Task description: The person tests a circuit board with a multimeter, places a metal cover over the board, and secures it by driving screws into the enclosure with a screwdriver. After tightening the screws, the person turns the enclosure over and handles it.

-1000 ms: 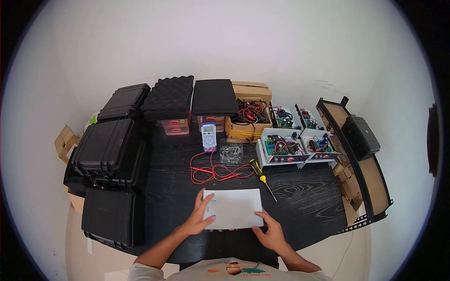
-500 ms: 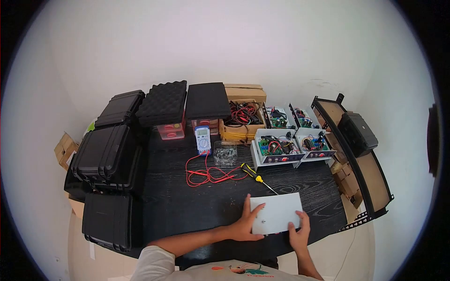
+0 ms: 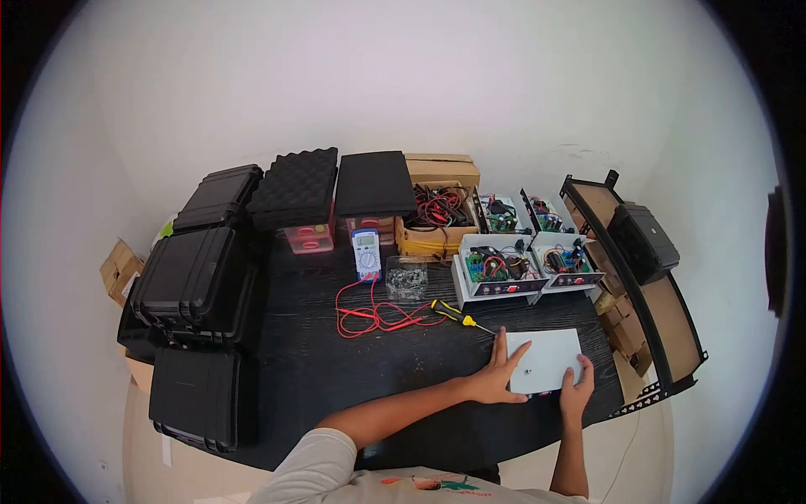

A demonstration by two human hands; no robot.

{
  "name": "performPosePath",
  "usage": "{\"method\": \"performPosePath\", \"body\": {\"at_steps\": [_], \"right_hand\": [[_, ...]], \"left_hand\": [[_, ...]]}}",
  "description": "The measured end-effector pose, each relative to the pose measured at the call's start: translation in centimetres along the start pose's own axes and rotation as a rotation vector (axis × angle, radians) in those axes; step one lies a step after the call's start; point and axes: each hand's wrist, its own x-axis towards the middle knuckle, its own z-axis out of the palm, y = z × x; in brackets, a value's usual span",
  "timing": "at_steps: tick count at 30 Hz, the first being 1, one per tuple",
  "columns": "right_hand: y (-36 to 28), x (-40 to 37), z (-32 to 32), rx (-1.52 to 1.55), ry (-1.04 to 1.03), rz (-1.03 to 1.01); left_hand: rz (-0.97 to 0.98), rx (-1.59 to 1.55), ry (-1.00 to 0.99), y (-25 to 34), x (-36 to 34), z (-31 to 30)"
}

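A flat white metal box (image 3: 550,357) lies near the front right edge of the black table, with a small round fitting on its top. My left hand (image 3: 494,376) grips its left side, thumb and fingers spread along the edge. Around the right side curls my right hand (image 3: 577,390), fingertips on the top face. A bit of red and dark panel shows below the front edge. The yellow-and-black screwdriver (image 3: 453,313) lies just behind, its shaft tip close to my left fingers.
Behind stand several open white housings (image 3: 504,273) with circuit boards, a clear tray of screws (image 3: 407,279) and a multimeter (image 3: 367,254) with red leads. Black cases (image 3: 195,395) stack up at left. A metal-framed shelf (image 3: 646,294) borders the right side.
Both hands have shifted the white box to the right and slightly back, away from my body. The screwdriver and other tabletop things stay in place.
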Motion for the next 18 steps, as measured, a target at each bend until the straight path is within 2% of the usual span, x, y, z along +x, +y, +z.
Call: {"method": "performPosePath", "body": {"at_steps": [5,8,9,11,14,16,18], "right_hand": [[3.8,2.4,-0.1,-0.047,0.007,-0.079],[3.2,2.8,-0.2,-0.127,0.006,-0.042],[2.2,2.8,0.0,-0.214,0.044,-0.142],[-1.0,2.0,0.6,-0.392,0.116,-0.338],[-4.9,0.5,2.0,-0.395,0.038,-0.495],[-5.9,-0.9,3.5,-0.298,-0.091,-0.561],[-5.8,-2.3,5.4,-0.23,-0.216,-0.673]], "left_hand": [[0.005,-0.004,-0.007,-0.4,2.1,-0.8],[0.014,0.012,0.007,0.1,1.2,-1.9],[0.02,0.006,0.004,0.0,0.5,-2.4],[0.028,-0.013,-0.007,-0.3,-2.1,-2.9],[0.129,0.188,-0.062,0.0,-7.9,-5.9],[0.079,0.162,-0.013,2.8,-12.4,-9.3],[-0.006,0.146,0.03,3.0,-16.8,-11.4]]}}
